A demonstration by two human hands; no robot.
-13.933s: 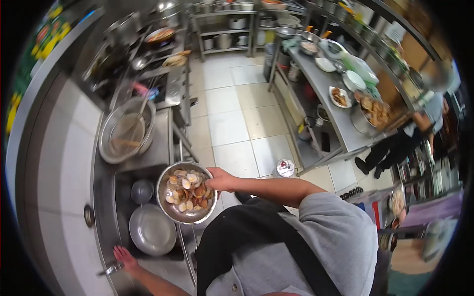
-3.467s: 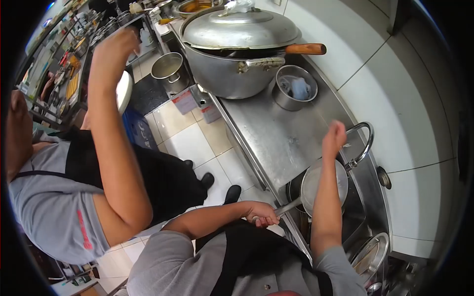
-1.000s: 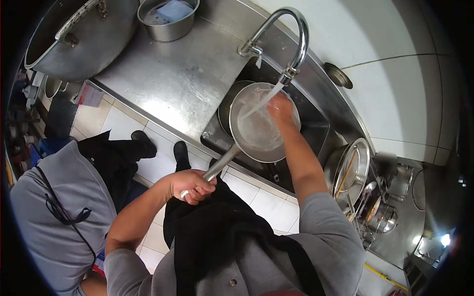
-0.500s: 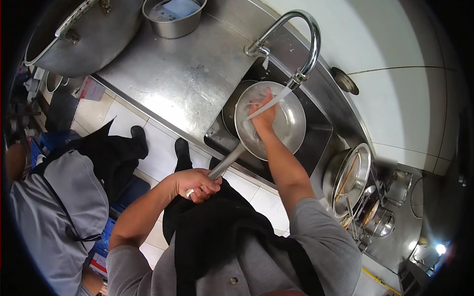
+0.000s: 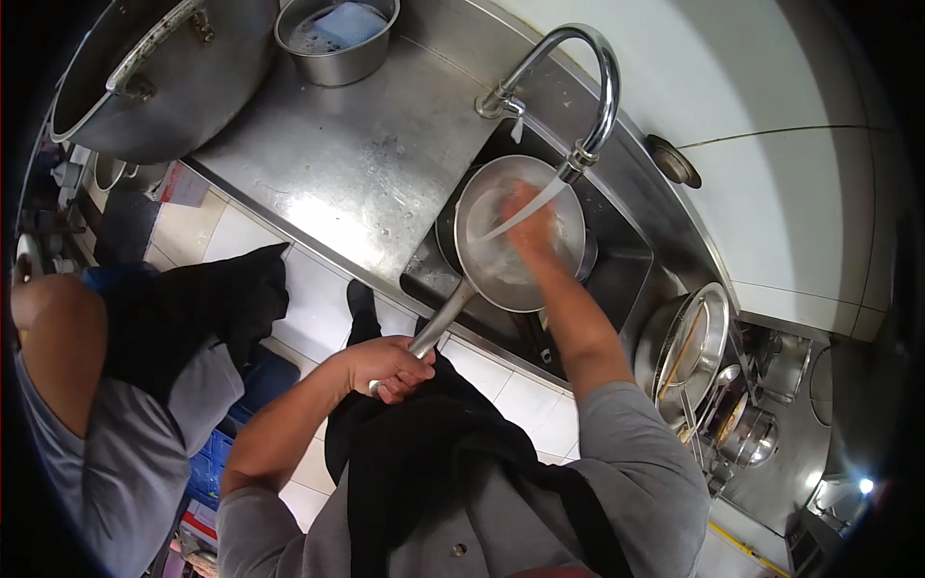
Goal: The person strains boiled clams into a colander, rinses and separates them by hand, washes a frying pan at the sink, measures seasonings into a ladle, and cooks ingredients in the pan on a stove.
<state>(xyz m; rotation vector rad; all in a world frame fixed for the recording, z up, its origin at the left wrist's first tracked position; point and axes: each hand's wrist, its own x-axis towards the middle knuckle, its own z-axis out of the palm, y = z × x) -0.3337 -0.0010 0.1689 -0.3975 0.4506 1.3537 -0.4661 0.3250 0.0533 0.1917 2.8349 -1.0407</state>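
Observation:
My left hand [image 5: 390, 368], with a ring on one finger, is wrapped around the metal handle of a frying pan [image 5: 489, 258]. The pan is held over the sink [image 5: 621, 275], its inside facing up. Inside it, my right hand [image 5: 530, 226] lies against the inner surface, smeared by motion, so its fingers do not show clearly. Water from the curved faucet [image 5: 609, 91] runs into the pan beside that hand. Part of another dark pan [image 5: 589, 255] shows beneath, in the sink.
A big pot [image 5: 183, 87] and a metal bowl [image 5: 339, 65] with a blue sponge [image 5: 352, 24] and suds stand on the steel counter [image 5: 337, 164]. Stacked bowls and strainers [image 5: 679, 356] are at right. Another person [image 5: 145, 433] bends close at left.
My right hand has shifted slightly inside the pan and is now blurred. The pan has moved a little left, uncovering more beneath. The other person has leaned in, bringing an arm into view.

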